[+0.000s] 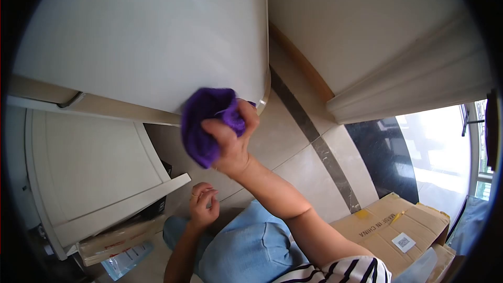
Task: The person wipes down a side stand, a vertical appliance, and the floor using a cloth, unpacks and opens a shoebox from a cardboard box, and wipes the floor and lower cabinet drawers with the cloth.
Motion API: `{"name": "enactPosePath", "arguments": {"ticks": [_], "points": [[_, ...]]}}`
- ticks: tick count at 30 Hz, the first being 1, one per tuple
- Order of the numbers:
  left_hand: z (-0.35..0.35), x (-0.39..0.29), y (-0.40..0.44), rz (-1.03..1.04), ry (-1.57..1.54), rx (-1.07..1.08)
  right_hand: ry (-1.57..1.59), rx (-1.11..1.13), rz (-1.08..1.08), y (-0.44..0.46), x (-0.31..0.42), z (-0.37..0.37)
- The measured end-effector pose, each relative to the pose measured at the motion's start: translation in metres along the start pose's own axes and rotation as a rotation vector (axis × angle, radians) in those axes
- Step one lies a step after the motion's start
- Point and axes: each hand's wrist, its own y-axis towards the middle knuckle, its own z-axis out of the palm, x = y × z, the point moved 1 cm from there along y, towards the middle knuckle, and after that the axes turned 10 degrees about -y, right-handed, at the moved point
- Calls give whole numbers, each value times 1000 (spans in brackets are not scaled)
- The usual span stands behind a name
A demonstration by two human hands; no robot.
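A bunched purple cloth (pixel 201 126) is in my right hand (pixel 233 136), whose fingers wrap round it. The cloth is at the lower edge of a large smooth white surface (pixel 157 31), near its rounded corner. My left hand (pixel 204 204) is lower down, above my knees and away from the cloth. Its fingers are curled loosely, with a ring on one of them, and nothing shows between them.
An open white drawer or door (pixel 99 167) juts out at the left, with wrapped packages (pixel 120 241) below it. A cardboard box (pixel 387 225) stands at the lower right on the tiled floor (pixel 293 178). A pale curtain (pixel 414 84) hangs at the right.
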Motion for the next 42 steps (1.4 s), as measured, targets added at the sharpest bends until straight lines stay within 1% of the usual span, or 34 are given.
{"name": "enactPosePath", "arguments": {"ticks": [1,2,3,4,5,6,7,9,11,12,13,15,16,17,18,19,21,22,23,24,26,27,28,30,31,32,33,35,36,37,38,39,41,42], "points": [[-3,2,-5,2,8,13,-3,22,115,-20,-13,2],[-3,6,-8,42,33,4,-84,126,108,-48,-38,6],[0,8,-12,74,56,-13,-201,226,197,-79,-63,7],[2,8,-16,24,75,-36,-209,243,407,-106,-88,8],[4,11,-14,39,84,-37,-287,368,609,-121,-112,3],[5,10,-17,-2,82,-16,-354,467,731,-135,-136,-3],[4,10,-22,-48,79,10,-350,460,747,-135,-139,-16],[2,18,-26,-24,77,40,-393,377,730,-116,-143,-30],[2,23,-26,14,117,36,-236,259,592,-48,-83,-48],[2,22,-24,-29,92,40,-131,159,399,-21,-55,-49],[4,19,-20,-26,92,61,-44,-15,192,11,-27,-41],[9,15,-12,-139,147,124,42,-25,170,54,17,-31],[11,16,-9,-140,142,158,51,-5,166,72,25,-24],[12,19,-7,-97,161,172,65,16,158,83,28,-18],[13,21,-3,-50,180,178,84,-18,177,76,21,-15],[12,23,0,-40,178,184,7,60,219,64,6,-15],[4,27,-6,-74,98,143,-34,50,332,28,-47,-13],[3,30,-11,-72,100,136,-72,100,437,8,-80,-14],[3,35,-17,-154,81,125,-118,100,599,-20,-117,-6],[2,37,-21,-239,67,123,-233,150,735,-47,-146,-2],[9,27,-20,-254,73,166,-395,336,864,-88,-182,-4],[13,23,-17,-261,64,195,-488,412,807,-117,-199,-4],[12,22,-12,-240,72,193,-460,402,796,-119,-193,-15],[10,24,-7,-104,115,234,-410,377,751,-90,-176,-20],[9,28,-7,-88,129,220,-200,256,734,-62,-152,-27],[8,35,-8,-152,109,191,6,135,715,-31,-126,-38],[6,38,-9,-228,88,172,70,84,551,8,-90,-44],[7,25,-3,-212,127,221,76,23,96,77,-21,-51],[13,23,2,-137,201,253,169,-58,-100,96,5,-40],[17,23,7,-56,270,283,243,-53,-183,113,32,-36],[16,39,-1,-220,168,383,95,-101,-149,126,53,-23],[18,37,0,-216,164,394,52,-173,-143,131,53,-14],[20,36,6,-137,191,281,169,-253,-154,128,37,-9],[18,42,4,-133,195,268,131,-215,-107,128,24,-8]]}}
